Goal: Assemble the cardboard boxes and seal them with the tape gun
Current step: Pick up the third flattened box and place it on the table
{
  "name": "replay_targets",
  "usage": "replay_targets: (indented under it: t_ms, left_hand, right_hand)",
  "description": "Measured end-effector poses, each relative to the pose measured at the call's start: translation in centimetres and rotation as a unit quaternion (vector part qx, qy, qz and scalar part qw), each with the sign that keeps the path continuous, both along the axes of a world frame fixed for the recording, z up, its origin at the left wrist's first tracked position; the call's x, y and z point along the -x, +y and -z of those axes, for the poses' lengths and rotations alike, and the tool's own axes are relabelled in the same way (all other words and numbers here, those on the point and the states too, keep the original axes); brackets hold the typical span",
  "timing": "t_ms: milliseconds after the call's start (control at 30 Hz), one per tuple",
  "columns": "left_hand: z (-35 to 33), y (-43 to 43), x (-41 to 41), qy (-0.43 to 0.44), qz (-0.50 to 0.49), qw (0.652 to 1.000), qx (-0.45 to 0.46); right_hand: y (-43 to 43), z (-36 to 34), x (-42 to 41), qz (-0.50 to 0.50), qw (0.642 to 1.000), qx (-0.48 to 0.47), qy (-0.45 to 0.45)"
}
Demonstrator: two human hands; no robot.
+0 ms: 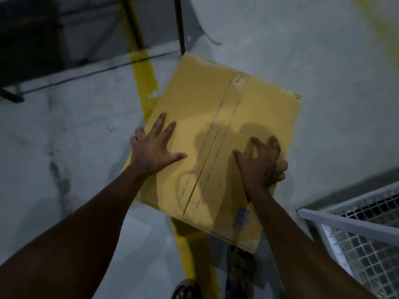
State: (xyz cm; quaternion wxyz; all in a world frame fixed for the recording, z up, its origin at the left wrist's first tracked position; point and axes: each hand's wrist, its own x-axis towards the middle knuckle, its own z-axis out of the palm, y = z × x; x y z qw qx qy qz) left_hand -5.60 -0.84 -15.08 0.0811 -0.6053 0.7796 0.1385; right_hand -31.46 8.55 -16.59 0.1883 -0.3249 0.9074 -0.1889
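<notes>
A tan cardboard box (254,104) stands on the grey floor, its top flaps closed and meeting at a centre seam (207,160) covered by a strip of clear tape with faint printed marks. My left hand (154,145) lies flat on the left flap with fingers spread. My right hand (261,162) is at the box's right edge, fingers curled over the edge and fingertips on the right flap. No tape gun shows in view.
A yellow floor line (144,74) runs under the box from the far side toward my foot (186,290). A metal mesh cage (362,238) stands at the lower right. Dark frame legs (180,24) rise behind the box.
</notes>
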Motion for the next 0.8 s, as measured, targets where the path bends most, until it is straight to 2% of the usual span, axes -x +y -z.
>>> replay_targets:
  t_ms: [100, 267, 500, 667, 800]
  left_hand:
    - [-10.1, -0.4, 0.2, 0.022, -0.018, 0.999, 0.027]
    - [-30.7, -0.1, 1.0, 0.066, -0.037, 0.993, 0.09]
    - [-57.2, 4.4, 3.9, 0.125, -0.008, 0.98, 0.152]
    - [-70.0, 9.6, 8.2, 0.16, 0.03, 0.97, 0.178]
    - [-75.8, 14.5, 13.0, 0.176, 0.066, 0.964, 0.19]
  right_hand:
    - [-1.7, -10.9, 0.3, -0.001, 0.999, 0.038, 0.028]
    - [-2.4, -31.5, 1.0, -0.007, 0.991, 0.115, 0.07]
    - [3.0, -58.0, 3.7, 0.035, 0.975, 0.196, 0.097]
    - [10.2, -70.7, 7.1, 0.091, 0.962, 0.224, 0.128]
    - [17.0, -76.3, 11.2, 0.13, 0.95, 0.245, 0.145]
